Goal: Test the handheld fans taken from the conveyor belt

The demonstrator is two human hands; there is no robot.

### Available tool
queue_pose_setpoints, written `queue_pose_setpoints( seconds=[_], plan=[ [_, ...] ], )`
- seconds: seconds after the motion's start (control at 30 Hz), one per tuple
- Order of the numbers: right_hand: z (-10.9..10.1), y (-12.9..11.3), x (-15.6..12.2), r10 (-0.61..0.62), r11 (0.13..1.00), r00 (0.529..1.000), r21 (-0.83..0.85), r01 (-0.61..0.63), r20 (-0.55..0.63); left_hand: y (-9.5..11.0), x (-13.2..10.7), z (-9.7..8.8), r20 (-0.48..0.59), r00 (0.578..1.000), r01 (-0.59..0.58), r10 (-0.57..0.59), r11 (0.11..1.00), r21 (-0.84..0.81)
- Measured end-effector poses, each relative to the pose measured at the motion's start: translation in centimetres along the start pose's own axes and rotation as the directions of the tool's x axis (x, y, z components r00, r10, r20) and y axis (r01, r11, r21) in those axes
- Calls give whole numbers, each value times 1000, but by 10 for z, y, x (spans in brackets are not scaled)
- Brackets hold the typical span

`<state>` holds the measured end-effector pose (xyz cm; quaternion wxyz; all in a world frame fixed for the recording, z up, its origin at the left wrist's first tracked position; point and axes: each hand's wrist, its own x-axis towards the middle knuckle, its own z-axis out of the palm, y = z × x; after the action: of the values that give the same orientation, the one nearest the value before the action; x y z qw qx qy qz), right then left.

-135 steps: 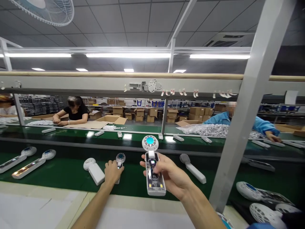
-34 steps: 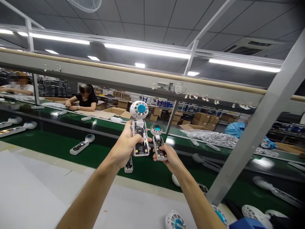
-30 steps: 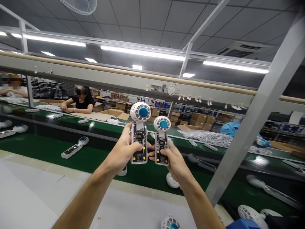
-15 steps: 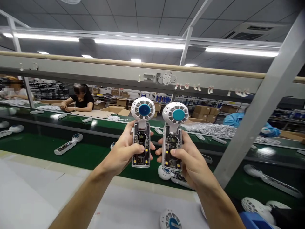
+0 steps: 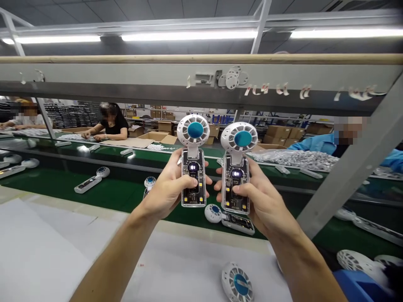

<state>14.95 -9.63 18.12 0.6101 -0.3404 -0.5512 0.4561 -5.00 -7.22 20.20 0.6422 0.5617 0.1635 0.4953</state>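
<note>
Left fingers (image 5: 181, 185) and right fingers (image 5: 250, 191) each grasp a white, clear-fronted plastic fan (image 5: 193, 153). Likely function-testing; next calls for reading the small glowing displays (image 5: 192, 167)

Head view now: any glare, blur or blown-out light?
Head view: the long white tube lights are blown out; bright glare spots sit on the glossy dark-green far surface; both transparent-bodied white handheld fans look fairly sharp, though their glowing digits are unclear.

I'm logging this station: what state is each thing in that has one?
Left fan: upright, display lit
Right fan: upright, display lit
Left hand: gripping left fan
Right hand: gripping right fan
Nearest belt fan: lying down
Green belt: running or stopped, unclear
Tube lights: on
Wide carton: open
</note>
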Motion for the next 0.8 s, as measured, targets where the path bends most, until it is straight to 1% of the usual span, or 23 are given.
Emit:
queue_pose_setpoints(
  seconds=[0.1,0.23,0.33,0.6,0.7,0.8],
  plan=[
    [1,1,1,-2,1000,1000,-13,2,-9,-2,3,-1,-33,999,6,-6,1000,-6],
    [4,1,1,21,1000,1000,16,-20,-16,-5,6,-5,-10,1000,2,-2,1000,4],
    [5,-1,0,38,999,999,28,-37,-20,-6,6,-6,-17,1000,-19,19,1000,13],
    [1,-2,-2,40,999,998,-2,-39,58,-7,6,-7,-38,999,11,-11,1000,6],
    [2,-2,-1,22,1000,999,4,-23,38,-7,6,-6,-49,999,12,-12,1000,-13],
    [3,-2,-2,35,999,999,16,-36,29,-9,5,-5,-42,999,17,-18,1000,-20]
  ],
)
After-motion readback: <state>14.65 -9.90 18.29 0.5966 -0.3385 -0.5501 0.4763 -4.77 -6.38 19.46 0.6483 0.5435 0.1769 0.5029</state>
